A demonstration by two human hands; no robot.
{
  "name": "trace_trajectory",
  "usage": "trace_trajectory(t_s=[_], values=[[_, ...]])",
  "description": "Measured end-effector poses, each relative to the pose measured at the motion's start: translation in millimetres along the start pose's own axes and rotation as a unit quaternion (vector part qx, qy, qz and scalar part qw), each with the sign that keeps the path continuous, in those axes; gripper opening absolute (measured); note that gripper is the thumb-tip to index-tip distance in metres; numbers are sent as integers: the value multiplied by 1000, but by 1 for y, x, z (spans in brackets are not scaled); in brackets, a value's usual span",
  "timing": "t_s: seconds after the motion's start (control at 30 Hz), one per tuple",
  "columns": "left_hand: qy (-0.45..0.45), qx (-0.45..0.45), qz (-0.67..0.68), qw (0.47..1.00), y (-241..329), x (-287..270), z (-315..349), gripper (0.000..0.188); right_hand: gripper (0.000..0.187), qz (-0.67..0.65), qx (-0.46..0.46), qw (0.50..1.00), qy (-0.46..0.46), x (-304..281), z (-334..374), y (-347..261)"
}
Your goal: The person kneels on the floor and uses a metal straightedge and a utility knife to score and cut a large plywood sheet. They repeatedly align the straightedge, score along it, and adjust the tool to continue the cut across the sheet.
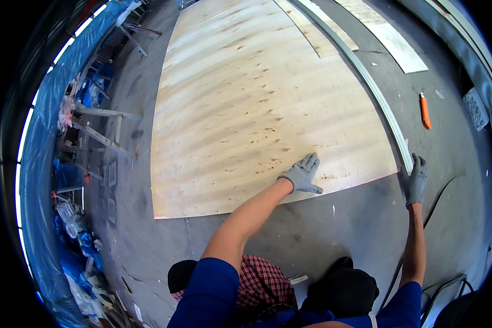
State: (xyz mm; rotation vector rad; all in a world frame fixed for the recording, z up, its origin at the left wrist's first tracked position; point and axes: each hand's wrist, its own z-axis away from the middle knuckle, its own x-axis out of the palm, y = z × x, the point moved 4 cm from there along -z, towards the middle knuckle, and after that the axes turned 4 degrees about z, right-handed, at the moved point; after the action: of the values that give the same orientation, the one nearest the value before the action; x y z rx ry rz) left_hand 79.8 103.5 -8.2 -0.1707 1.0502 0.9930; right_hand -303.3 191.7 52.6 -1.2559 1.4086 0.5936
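Looking down at a big, flat wood sheet (240,109), pale yellow with brown spots, lying on the grey floor (290,235) right in front. Pressing the left hand (302,174) flat on top of the wood sheet, near the close edge, palm down, fingers spread out and loose. Reaching the right hand (416,180) out to the close end of a long grey metal strip (378,101), by the right corner of the wood sheet. Bending those fingers beside the strip's end and touching it, but not being able to tell a real grip from a light touch. Wearing grey gloves (299,177) and short blue sleeves (213,279). Seeing the metal strip running away along the right edge of the wood sheet, looking curved like a bow. Seeing a narrower board (306,30) next to the far part of the strip, and a pale board (393,41) on the floor farther right. Seeing an orange tool (425,113) on the floor, just past the right hand, and a thin black cord (440,195) near the right wrist. Spotting wooden stands (106,113) and blue plastic (41,126) over on the left.
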Motion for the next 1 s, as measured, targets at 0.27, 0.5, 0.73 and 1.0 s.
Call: trace_trajectory(t_s=[0.27, 0.5, 0.73, 1.0], values=[[-37, -21, 24, 999, -31, -71, 46, 95, 54, -106, -236, 963, 70, -122, -31, -179], [235, 128, 322, 908, -15, -189, 107, 73, 52, -158, -425, 887, 81, -200, -35, -345], [460, 269, 703, 471, 3, -301, 221, 49, 38, -468, -372, 797, -81, -214, -43, -479], [564, 437, 655, 248, 33, -293, 270, 45, 45, -560, -407, 719, 64, -253, 26, -519]])
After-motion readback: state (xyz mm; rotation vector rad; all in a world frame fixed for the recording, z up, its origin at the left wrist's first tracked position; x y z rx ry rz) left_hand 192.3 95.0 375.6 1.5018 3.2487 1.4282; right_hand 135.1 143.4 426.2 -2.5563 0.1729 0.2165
